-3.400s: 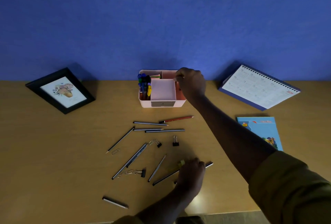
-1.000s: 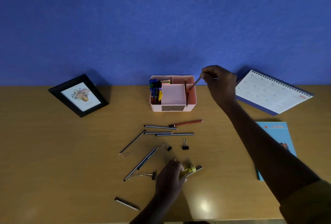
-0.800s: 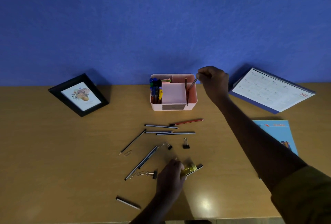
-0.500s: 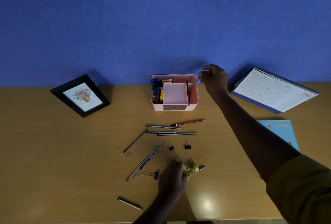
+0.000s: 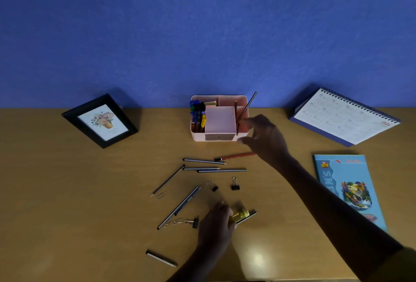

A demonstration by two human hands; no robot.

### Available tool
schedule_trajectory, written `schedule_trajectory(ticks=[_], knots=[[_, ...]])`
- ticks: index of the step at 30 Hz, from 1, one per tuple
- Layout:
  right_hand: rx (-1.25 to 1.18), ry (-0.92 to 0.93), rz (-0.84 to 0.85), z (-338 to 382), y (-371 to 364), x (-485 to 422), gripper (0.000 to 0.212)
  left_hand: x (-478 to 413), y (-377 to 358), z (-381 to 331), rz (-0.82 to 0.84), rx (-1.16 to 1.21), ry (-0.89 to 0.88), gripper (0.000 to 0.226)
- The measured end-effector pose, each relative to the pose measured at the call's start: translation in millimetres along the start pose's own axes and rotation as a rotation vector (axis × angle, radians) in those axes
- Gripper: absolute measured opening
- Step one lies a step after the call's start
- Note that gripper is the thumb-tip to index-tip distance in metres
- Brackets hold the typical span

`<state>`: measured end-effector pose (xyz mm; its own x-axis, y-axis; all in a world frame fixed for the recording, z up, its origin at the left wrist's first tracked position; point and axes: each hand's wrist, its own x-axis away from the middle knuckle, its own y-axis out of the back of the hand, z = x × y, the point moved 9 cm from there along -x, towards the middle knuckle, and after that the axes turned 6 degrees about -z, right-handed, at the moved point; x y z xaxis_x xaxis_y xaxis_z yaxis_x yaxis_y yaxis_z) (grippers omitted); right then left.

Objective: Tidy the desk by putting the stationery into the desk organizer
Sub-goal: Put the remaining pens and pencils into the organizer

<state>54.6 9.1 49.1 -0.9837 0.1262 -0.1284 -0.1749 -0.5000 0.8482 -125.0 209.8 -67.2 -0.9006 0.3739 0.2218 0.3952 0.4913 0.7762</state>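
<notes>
The pink desk organizer [image 5: 198,135] stands at the back of the desk, with pens [image 5: 198,112] in its left slot. A dark pencil [image 5: 247,107] leans in its right slot beside another pencil [image 5: 235,106]. My right hand [image 5: 264,137] hovers open just in front of the organizer's right corner, holding nothing. My left hand [image 5: 216,225] rests near the front edge, its fingers closed on a small yellow object [image 5: 240,213] that lies against a dark pencil. A red pencil [image 5: 236,156], several grey pencils [image 5: 221,170], binder clips [image 5: 235,186] and a paper clip [image 5: 161,195] lie loose between the hands.
A black picture frame [image 5: 101,121] leans at the back left. A desk calendar [image 5: 344,117] stands at the back right, and a blue booklet [image 5: 349,189] lies in front of it. A short pencil [image 5: 161,259] lies near the front edge.
My right hand has let go of the dark pencil, which now leans in the organizer's right slot, and has drawn back toward me with fingers spread. The left hand has stayed on the yellow object.
</notes>
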Motion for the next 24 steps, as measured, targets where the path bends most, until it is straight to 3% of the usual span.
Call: schedule_trajectory(ticks=[4, 8, 13, 16, 20, 24], knots=[[0.032, 0.124, 0.058, 11, -19, 6, 0.041, -2, 0, 1, -0.007, -0.015, -0.006, 0.030], [0.056, 0.196, -0.019, 12, -14, -5, 0.017, 0, 0, 0, -0.013, 0.003, -0.014, 0.031], [-0.004, 0.152, -0.187, 3, 21, -21, 0.016, 1, -3, 0, 0.018, -0.015, 0.003, 0.030], [-0.066, 0.053, -0.268, -10, 38, -33, 0.015, 1, -2, 0, 0.007, -0.006, -0.001, 0.030], [-0.220, -0.218, -0.235, -36, 35, -51, 0.011, 1, -6, 3, 0.010, -0.025, 0.008, 0.030], [-0.277, -0.350, -0.255, -45, 33, -65, 0.010, 0, -4, 5, -0.021, -0.017, 0.001, 0.031]])
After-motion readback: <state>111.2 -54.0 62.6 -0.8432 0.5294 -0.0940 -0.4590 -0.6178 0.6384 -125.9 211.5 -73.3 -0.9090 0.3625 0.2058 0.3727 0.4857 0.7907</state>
